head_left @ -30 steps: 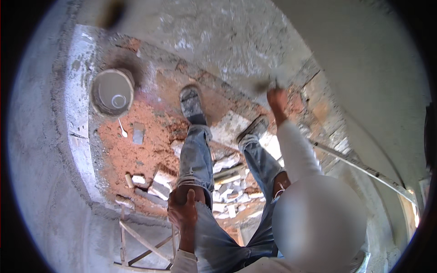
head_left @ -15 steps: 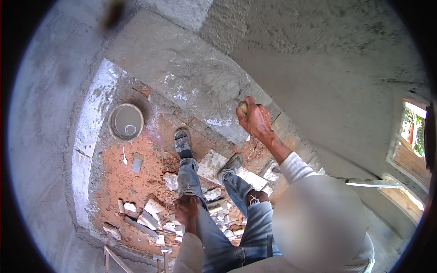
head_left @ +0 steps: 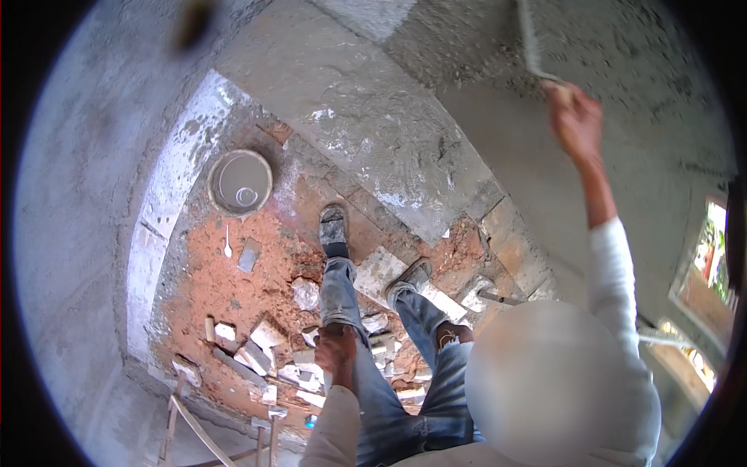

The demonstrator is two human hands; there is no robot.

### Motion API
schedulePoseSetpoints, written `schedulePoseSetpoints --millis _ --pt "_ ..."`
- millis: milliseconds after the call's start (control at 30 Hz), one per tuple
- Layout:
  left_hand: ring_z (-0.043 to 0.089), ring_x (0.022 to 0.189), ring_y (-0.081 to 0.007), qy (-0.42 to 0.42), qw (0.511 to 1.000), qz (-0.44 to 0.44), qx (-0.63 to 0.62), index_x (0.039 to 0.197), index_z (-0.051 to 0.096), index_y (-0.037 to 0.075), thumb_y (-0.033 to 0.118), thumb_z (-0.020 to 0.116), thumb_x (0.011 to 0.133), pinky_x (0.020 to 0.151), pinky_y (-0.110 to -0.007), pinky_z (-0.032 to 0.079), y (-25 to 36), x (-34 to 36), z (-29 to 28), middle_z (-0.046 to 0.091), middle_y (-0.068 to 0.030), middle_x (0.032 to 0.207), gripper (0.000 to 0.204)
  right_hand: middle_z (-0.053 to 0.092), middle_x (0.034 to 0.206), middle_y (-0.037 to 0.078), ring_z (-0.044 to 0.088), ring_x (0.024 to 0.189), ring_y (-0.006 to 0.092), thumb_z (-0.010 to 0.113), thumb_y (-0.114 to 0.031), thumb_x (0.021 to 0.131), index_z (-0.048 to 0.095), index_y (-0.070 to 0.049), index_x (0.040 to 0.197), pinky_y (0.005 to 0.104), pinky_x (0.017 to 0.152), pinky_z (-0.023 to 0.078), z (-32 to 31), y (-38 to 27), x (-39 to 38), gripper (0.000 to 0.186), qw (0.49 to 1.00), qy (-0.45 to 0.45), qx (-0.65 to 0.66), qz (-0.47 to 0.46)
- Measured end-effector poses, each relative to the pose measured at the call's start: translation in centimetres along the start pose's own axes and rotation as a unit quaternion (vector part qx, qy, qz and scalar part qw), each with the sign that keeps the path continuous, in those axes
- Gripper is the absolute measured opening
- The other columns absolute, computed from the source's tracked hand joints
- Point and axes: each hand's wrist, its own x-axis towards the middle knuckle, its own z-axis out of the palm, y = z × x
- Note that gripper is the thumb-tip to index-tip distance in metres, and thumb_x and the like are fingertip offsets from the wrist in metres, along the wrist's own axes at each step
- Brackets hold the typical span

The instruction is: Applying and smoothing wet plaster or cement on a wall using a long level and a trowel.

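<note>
My right hand point(head_left: 576, 121) is raised at the upper right, closed round the handle of a trowel. Its long, thin blade, the trowel point(head_left: 531, 39), shows nearly edge-on against the grey plastered wall point(head_left: 506, 128). Below and left of that hand lies a broad spread of wet grey mortar point(head_left: 389, 148) with whitish watery patches. My left hand point(head_left: 336, 348) rests by my left knee on the blue jeans point(head_left: 339, 292), its fingers curled in; whether it grips anything is hidden.
A round bucket point(head_left: 268, 175) of grey liquid stands at the left, near a white spoon-like thing point(head_left: 228, 243) and a grey flat piece point(head_left: 249, 255). Broken rubble point(head_left: 264, 335) covers the reddish ground by my feet. A wooden frame point(head_left: 191, 424) stands lower left; a window opening point(head_left: 710, 241) is at the right.
My right hand has swung up and right with the trowel, from the mortar spread to the wall. My left hand stays by the knee. The view has shifted slightly.
</note>
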Motion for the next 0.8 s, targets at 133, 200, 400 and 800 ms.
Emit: schedulePoseSetpoints --millis 133,200,400,800 --pt "0.068 0.103 -0.0353 -0.001 1.000 0.015 0.017 0.122 0.060 0.006 0.056 0.067 0.076 0.087 -0.047 0.055 -0.2 -0.7 -2.8 0.067 -0.0176 0.116 0.069 0.064 0.074 -0.003 0.053 0.069 0.0053 0.075 -0.014 0.089 0.067 -0.005 0.084 0.0249 0.061 0.049 3.4 7.1 -7.9 0.014 0.944 -0.046 0.325 -0.043" --pt "0.068 0.104 -0.0351 0.001 0.999 0.017 0.031 0.121 0.062 0.004 0.055 0.067 0.076 0.089 -0.046 0.055 -0.3 -0.3 -3.3 0.066 -0.0182 0.121 0.069 0.067 0.072 0.010 0.064 0.064 0.0200 0.064 -0.020 0.094 0.065 -0.004 0.088 0.0352 0.061 0.056 8.2 12.1 -13.6 0.017 0.989 -0.146 -0.013 -0.013" --pt "0.064 0.111 -0.0387 0.018 0.997 0.032 0.066 0.124 0.064 0.007 0.053 0.070 0.079 0.094 -0.050 0.051 1.4 1.3 -6.0 0.067 -0.0201 0.120 0.064 0.071 0.095 0.023 0.068 0.091 0.0437 0.059 -0.030 0.087 0.066 -0.004 0.102 0.0530 0.080 0.055 29.9 30.4 -26.8 0.032 0.934 -0.170 -0.211 0.233" --pt "0.065 0.107 -0.0397 0.027 0.998 0.054 0.012 0.123 0.065 0.008 0.052 0.071 0.078 0.091 -0.050 0.050 1.6 1.0 -6.3 0.069 -0.0163 0.118 0.063 0.067 0.073 0.027 0.067 0.071 0.0477 0.059 -0.038 0.088 0.058 -0.001 0.092 0.0542 0.066 0.054 30.7 18.9 -10.9 0.037 0.988 0.117 -0.046 0.087"
